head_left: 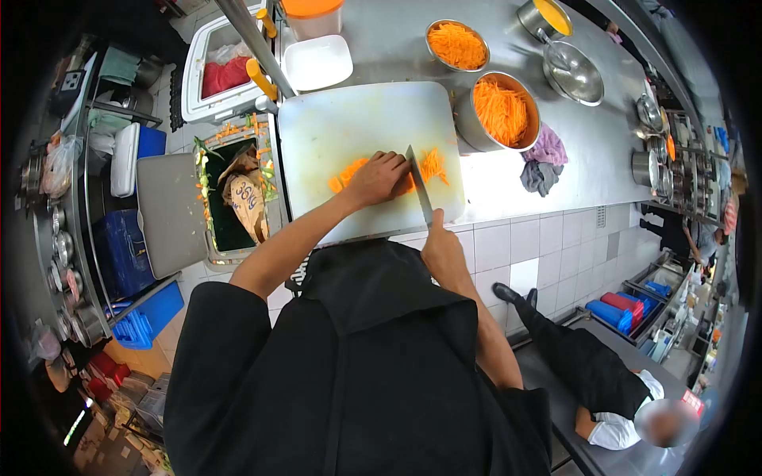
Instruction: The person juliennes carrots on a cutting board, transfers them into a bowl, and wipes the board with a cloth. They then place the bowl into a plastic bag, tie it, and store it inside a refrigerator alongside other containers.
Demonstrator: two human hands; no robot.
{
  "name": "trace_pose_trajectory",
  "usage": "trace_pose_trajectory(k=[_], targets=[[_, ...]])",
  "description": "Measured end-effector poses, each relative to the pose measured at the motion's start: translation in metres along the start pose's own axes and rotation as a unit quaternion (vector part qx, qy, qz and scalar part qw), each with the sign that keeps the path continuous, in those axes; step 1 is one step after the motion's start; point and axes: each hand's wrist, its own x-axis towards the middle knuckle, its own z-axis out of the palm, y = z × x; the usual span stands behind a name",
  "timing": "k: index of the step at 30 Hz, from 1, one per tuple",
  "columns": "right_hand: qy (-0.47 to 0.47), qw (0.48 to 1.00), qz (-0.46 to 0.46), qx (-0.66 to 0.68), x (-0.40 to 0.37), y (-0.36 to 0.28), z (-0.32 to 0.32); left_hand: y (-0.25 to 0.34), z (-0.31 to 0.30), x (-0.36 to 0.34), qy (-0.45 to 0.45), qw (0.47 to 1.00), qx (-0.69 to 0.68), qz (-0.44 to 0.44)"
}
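Note:
My right hand (443, 247) is closed round the handle of a kitchen knife (418, 181), its blade slanting up and away across the carrot pieces. Beside the blade, my left hand (382, 176) presses down with curled fingers on sliced carrot (347, 172), most of which it covers. To the right of the knife lies a loose heap of cut carrot strips (432, 166). All of this rests on a white cutting board (361, 115) stained yellowish. Just beyond the board's right edge stands a deep metal pot (476, 127) filled with carrot strips (500, 111).
A smaller bowl of carrot shreds (457, 45), a steel bowl (573, 73) and purple and grey cloths (544, 163) lie on the steel counter. A white tray (317, 62) sits behind the board. Left is a waste bin (205, 230) with peelings. Another person (595, 369) is at lower right.

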Motion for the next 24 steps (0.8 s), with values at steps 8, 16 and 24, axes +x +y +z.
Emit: trace_pose_trajectory(k=[8,16,24], targets=[[0.02,1.0,-0.02,0.01,0.012,-0.014,-0.009,-0.012,-0.002,0.012,0.044,0.999,-0.003,0.016],[-0.014,0.999,0.026,0.025,-0.011,-0.021,-0.013,-0.005,-0.002,0.001,0.025,1.0,-0.01,0.004],[0.017,0.999,-0.025,0.02,-0.003,-0.011,-0.001,0.0,-0.004,-0.002,0.063,0.998,-0.004,0.019]])
